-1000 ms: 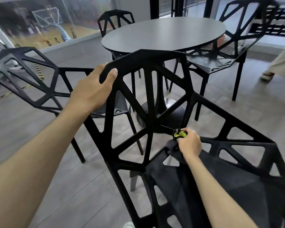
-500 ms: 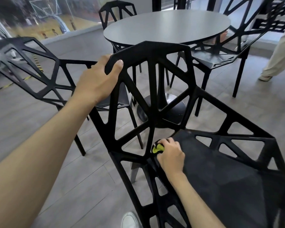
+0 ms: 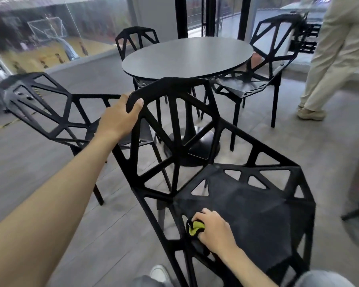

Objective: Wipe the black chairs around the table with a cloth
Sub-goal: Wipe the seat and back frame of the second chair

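A black lattice chair (image 3: 257, 204) stands right in front of me, its backrest toward the table. My left hand (image 3: 118, 119) grips the top left corner of the backrest. My right hand (image 3: 214, 230) holds a bunched yellow-green and black cloth (image 3: 195, 226) against the near left edge of the seat. Three more black chairs surround the round grey table (image 3: 187, 56): one on the left (image 3: 42, 108), one at the far side (image 3: 137, 40), one on the right (image 3: 267, 65).
A person in beige trousers (image 3: 336, 59) walks at the right, close to the right chair. The table's black pedestal base (image 3: 193, 146) sits behind the backrest. A dark stand leg (image 3: 354, 212) shows at the right edge. My shoe (image 3: 160, 274) is near the chair's leg.
My right hand has drawn the cloth from the seat's far left corner by the backrest back along the left edge toward me. My left hand kept its grip. The person at right came closer.
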